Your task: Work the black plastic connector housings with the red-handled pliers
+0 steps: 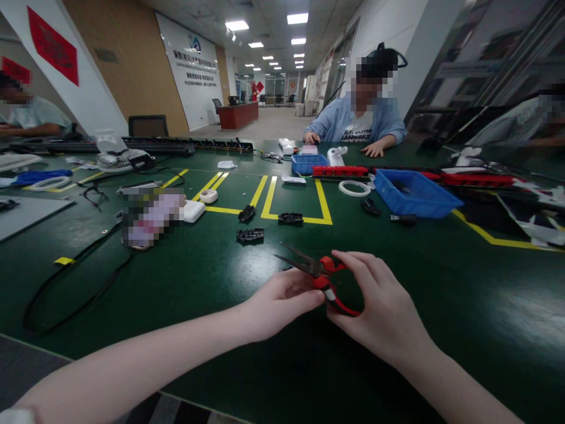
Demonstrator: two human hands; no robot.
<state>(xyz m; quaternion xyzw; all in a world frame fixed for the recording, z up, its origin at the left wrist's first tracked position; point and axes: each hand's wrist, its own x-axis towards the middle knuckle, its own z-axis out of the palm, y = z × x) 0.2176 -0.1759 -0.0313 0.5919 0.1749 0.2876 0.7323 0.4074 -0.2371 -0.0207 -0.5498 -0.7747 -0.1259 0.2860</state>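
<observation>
Red-handled needle-nose pliers (324, 274) are in my right hand (384, 300), whose thumb and fingers lie around the spread handles. The long dark jaws stand apart and point up to the left. My left hand (282, 300) is closed beside the pliers' pivot, with its thumb tip against or very near a handle. A bit of something dark shows behind its fingers, but what they grip is hidden. Beyond my hands on the green table lie three black plastic parts: one part (250, 235) nearest, another (246, 213) behind it, and a third (291, 218) to the right.
A blue bin (415, 194) stands at the right, with black pieces (371, 206) beside it. To the left are a phone (154, 221), a white box (192, 211) and a looped black strap (79, 259). A co-worker in a blue shirt (384, 118) sits across the table.
</observation>
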